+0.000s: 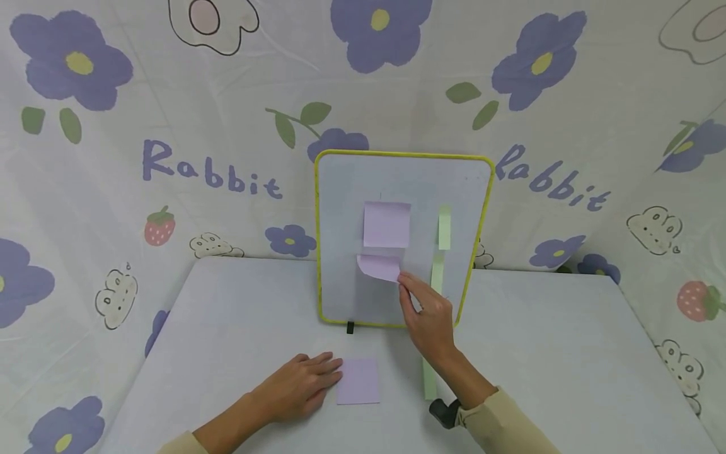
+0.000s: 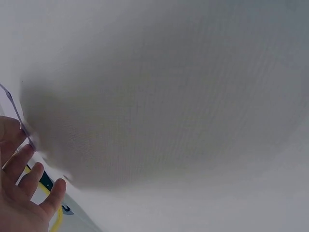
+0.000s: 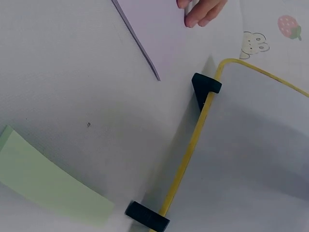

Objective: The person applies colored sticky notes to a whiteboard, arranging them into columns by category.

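At the whiteboard (image 1: 346, 208) with the yellow rim, my right hand (image 1: 430, 318) pinches the lower right corner of a purple sticky note (image 1: 379, 267). The note curls, and its upper edge lies just below another purple note (image 1: 387, 224) on the board. On the table my left hand (image 1: 300, 386) rests with loosely extended fingers at the left edge of a purple sticky-note pad (image 1: 358, 382). In the left wrist view the fingers (image 2: 29, 179) of that hand lie along the pad's thin edge. The right wrist view shows the pad and left fingertips, but not the right hand.
Pale green strips, an upper one (image 1: 445, 228) and a lower one (image 1: 437, 272), are on the board's right side. Another green strip (image 1: 430, 379) lies on the table by the right wrist. Black feet (image 3: 147, 216) hold the board's lower edge. A patterned cloth (image 1: 227, 113) hangs behind.
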The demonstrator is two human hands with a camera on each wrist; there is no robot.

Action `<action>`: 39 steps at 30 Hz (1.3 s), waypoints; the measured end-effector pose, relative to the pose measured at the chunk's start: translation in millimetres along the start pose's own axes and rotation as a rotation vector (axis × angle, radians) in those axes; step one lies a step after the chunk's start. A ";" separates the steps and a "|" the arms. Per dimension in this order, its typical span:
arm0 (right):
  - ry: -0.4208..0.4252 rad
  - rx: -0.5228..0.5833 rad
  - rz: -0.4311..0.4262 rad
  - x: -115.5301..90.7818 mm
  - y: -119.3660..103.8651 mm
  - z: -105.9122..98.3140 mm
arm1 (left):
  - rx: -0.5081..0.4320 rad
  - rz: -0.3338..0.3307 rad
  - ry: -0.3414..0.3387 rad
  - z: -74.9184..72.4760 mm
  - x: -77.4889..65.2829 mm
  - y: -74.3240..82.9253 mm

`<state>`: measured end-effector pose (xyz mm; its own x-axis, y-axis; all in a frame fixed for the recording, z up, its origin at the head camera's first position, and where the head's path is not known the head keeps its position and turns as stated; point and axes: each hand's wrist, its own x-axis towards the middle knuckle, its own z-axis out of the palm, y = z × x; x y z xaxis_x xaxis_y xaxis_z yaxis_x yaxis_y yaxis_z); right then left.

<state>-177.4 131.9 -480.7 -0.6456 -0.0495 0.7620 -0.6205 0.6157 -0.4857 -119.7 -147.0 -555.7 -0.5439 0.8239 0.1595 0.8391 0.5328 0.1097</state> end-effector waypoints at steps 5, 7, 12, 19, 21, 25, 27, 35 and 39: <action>0.051 0.009 -0.017 0.8 1.5 1.0 | 0.004 0.003 0.012 -2.1 2.1 1.0; 0.073 0.009 -0.026 1.2 1.9 1.5 | -0.001 0.001 0.024 -4.9 4.1 0.8; 0.094 0.011 -0.011 0.4 0.9 2.0 | -0.007 -0.058 0.053 -24.0 17.6 -5.8; 0.073 -0.024 -0.020 -5.9 5.3 7.8 | -0.017 -0.149 0.227 -60.7 46.6 -23.8; 0.067 -0.039 -0.021 -6.7 6.1 8.4 | -0.001 -0.153 0.286 -68.0 55.5 -27.8; 0.054 -0.053 -0.014 -7.3 6.5 8.3 | 0.050 -0.152 0.403 -75.7 72.4 -32.9; 0.031 -0.062 0.005 -7.5 5.4 7.4 | 0.064 -0.150 0.445 -78.4 80.4 -33.7; -0.010 -0.088 0.016 -8.5 4.7 4.4 | 0.161 -0.096 0.430 -84.3 104.1 -35.0; -0.016 -0.101 -0.013 -9.1 6.5 4.0 | 0.217 -0.084 0.390 -86.4 109.2 -37.2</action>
<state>-177.3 133.2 -492.5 -0.6450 -0.0699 0.7610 -0.5815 0.6910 -0.4294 -210.8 -93.6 -457.6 -0.5366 0.6638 0.5210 0.7512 0.6571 -0.0635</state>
